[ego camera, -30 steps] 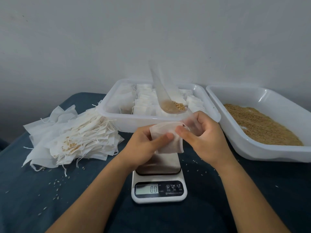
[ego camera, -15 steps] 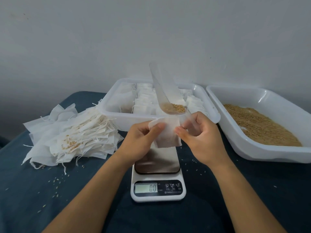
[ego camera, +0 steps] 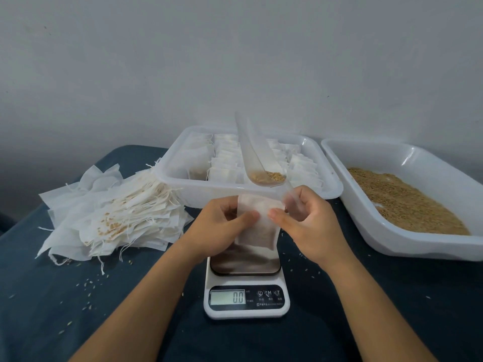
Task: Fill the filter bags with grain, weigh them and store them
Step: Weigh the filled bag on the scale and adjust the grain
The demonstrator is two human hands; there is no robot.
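Observation:
A white filter bag (ego camera: 258, 226) hangs above the scale (ego camera: 247, 300), which reads 0.0. My left hand (ego camera: 222, 228) pinches the bag's upper left edge and my right hand (ego camera: 307, 220) pinches its upper right edge. The right hand also holds a clear plastic scoop (ego camera: 257, 163) by its lower end; the scoop carries a little grain and sticks up over the tray of filled bags (ego camera: 183, 186). A white tray of brown grain (ego camera: 402, 202) stands at the right. A pile of empty filter bags (ego camera: 117, 218) lies at the left.
Everything rests on a dark blue cloth-covered table (ego camera: 65, 309) against a white wall. Loose grains are scattered on the cloth left of the scale and around it, and some lie on the bag pile.
Both hands have lifted slightly and pulled the bag's top edge wider, so the bag now hangs longer and flatter over the scale. The scoop stays tilted over the tray.

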